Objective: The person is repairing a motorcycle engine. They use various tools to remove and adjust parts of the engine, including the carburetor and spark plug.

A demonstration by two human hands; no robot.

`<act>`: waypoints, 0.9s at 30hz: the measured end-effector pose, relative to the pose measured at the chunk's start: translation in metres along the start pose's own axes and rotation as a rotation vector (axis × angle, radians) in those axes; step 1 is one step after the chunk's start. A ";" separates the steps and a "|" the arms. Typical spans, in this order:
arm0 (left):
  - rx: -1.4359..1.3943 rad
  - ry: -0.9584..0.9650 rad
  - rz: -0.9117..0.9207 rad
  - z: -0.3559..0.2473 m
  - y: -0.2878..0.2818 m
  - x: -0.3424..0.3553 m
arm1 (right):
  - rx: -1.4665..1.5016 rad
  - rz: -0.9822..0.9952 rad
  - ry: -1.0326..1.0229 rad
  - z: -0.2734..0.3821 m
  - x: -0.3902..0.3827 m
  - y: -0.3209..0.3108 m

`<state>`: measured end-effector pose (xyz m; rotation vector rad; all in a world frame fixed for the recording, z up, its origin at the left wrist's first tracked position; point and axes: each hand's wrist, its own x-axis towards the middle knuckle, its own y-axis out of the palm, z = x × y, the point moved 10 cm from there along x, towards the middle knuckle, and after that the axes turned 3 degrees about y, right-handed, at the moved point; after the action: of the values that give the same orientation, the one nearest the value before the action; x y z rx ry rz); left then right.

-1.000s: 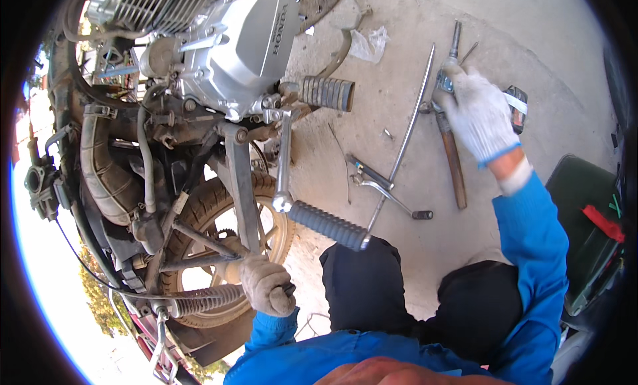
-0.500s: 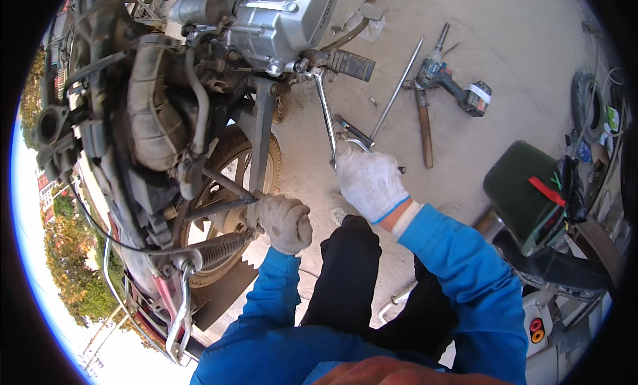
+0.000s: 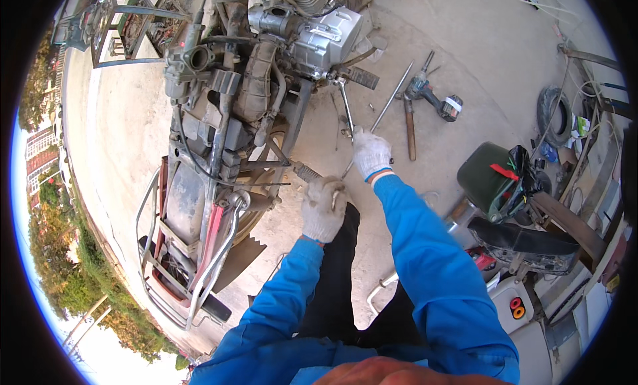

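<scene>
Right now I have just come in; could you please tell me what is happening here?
Someone in blue sleeves is working at a partly stripped motorcycle. The gloved right hand is closed at the lower end of a shiny metal lever by the silver engine cover. The gloved left hand is curled; whether it holds something is unclear. A cordless power tool lies on the ground.

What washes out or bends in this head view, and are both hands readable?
Head view: sky at lower left burns to white; roadside greenery at left curves toward the rim; left hand and right hand read clearly enough.
</scene>
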<state>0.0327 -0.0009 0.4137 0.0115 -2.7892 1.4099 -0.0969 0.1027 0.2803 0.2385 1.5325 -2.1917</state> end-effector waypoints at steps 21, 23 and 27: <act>0.129 -0.185 -0.359 -0.027 -0.290 0.336 | 0.222 -0.121 0.893 -0.217 -0.436 -0.147; 0.268 -0.212 -0.200 -0.008 -0.274 0.360 | 0.432 -0.151 1.012 -0.204 -0.471 -0.136; 0.286 -0.241 -0.113 0.014 -0.256 0.401 | 0.624 -0.103 1.049 -0.166 -0.471 -0.105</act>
<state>-0.3647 -0.1633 0.6187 0.3591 -2.6793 1.8750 0.2517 0.4098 0.4913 1.7499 1.1778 -2.7264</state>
